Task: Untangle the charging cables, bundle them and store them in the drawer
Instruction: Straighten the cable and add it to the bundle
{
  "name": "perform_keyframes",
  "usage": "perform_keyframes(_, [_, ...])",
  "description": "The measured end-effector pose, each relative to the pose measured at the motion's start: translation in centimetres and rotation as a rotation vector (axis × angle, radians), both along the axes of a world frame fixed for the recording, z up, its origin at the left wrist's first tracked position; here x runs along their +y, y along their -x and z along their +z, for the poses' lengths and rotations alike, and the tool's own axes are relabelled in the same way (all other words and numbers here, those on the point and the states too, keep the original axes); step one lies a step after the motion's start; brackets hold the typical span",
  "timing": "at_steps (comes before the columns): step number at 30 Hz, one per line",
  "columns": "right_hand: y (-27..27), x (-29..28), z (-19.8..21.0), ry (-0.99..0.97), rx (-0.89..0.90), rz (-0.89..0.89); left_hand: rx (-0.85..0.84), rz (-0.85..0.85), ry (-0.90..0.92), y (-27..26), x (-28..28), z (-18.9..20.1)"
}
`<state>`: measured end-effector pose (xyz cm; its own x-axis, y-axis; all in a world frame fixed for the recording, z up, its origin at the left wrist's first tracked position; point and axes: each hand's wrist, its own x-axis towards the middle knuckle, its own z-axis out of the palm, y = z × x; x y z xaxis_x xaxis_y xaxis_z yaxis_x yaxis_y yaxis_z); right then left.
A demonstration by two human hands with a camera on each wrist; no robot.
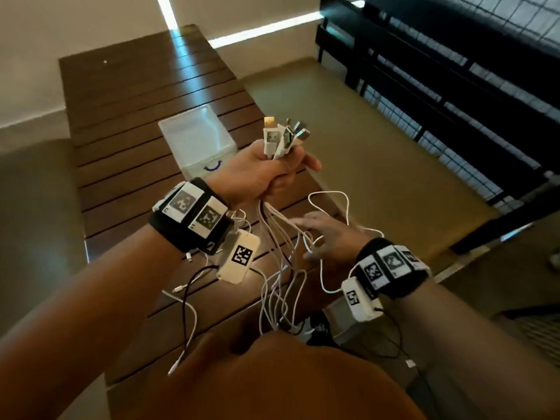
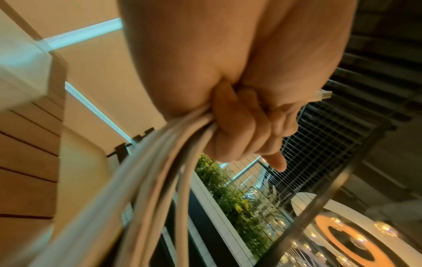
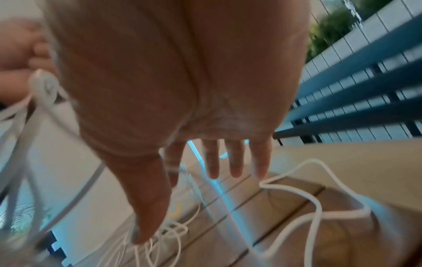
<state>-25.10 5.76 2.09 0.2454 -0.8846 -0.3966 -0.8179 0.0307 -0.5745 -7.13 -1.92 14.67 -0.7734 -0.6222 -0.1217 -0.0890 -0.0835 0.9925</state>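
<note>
Nearest the head camera, both forearms reach out over a slatted dark wooden table [image 1: 127,122]. Fingers of the left hand [image 1: 266,174] are curled tight around a bunch of white charging cables [image 1: 281,237], their USB plugs [image 1: 283,134] sticking up above the fist while the cords trail down onto the slats in loose loops. Below it the right hand [image 1: 327,234] is spread, fingers straight, among the hanging cords; it looks to be touching them, though blur hides the contact. Beyond the left hand a small translucent plastic drawer [image 1: 197,137] stands on the table. To the right lies a beige floor [image 1: 378,153], then a dark railing [image 1: 454,71] with wire mesh. Pale walls [image 1: 60,25] stand behind the table.
</note>
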Motion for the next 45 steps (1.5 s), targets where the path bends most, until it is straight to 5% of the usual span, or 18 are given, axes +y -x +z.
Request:
perform_keyframes(3, [0.0, 0.2, -2.5, -0.11, 0.195, 0.059, 0.064, -0.083, -0.039, 1.0, 0.2, 1.0])
perform_keyframes(6, [4.5, 2.5, -6.0, -0.217, 0.439, -0.125, 0.132, -0.133, -0.058, 1.0, -0.2, 1.8])
perform_keyframes(13, [14.4, 11.6, -11.8, -0.325, 0.49, -0.5, 0.163, -0.217, -0.092, 4.3, 1.2, 1.8])
perform_keyframes(17, [14.3, 13.4, -9.5, -0.22, 0.237, -0.668, 0.116, -0.246, -0.104, 7.3, 3.2, 1.4])
perform_keyframes(19, [13.1, 12.8, -5.7, -0.173, -0.083, -0.7, 0.116, -0.297, -0.111, 8.9, 4.1, 1.0])
perform_keyframes(22, [9.7, 11.6, 1.8, -0.111, -0.818, -0.54, 0.081, -0.305, -0.07, 11.2, 5.6, 0.8])
perform_keyframes(24, [7.7, 10.5, 3.6, -0.078, -0.938, -0.439, 0.07, -0.291, -0.055, 12.7, 6.5, 1.1])
perform_keyframes(29, [6.4, 8.3, -1.2, 0.129, -0.53, -0.551, 0.095, -0.288, -0.069, 14.0, 5.6, 2.2])
perform_keyframes(34, [10.0, 10.6, -6.8, -0.111, -0.244, -0.653, 0.134, -0.264, -0.112, 13.8, 4.2, 2.3])
perform_keyframes(37, [10.5, 12.3, -9.5, -0.197, -0.234, -0.77, 0.143, -0.276, -0.126, 14.1, 3.4, 2.6])
perform_keyframes(41, [10.0, 12.6, -10.5, -0.245, -0.178, -0.839, 0.124, -0.278, -0.129, 14.4, 3.0, 2.0])
perform_keyframes(45, [11.5, 13.7, -10.7, -0.377, 0.065, -0.767, 0.187, -0.259, -0.163, 14.6, 2.3, 1.7])
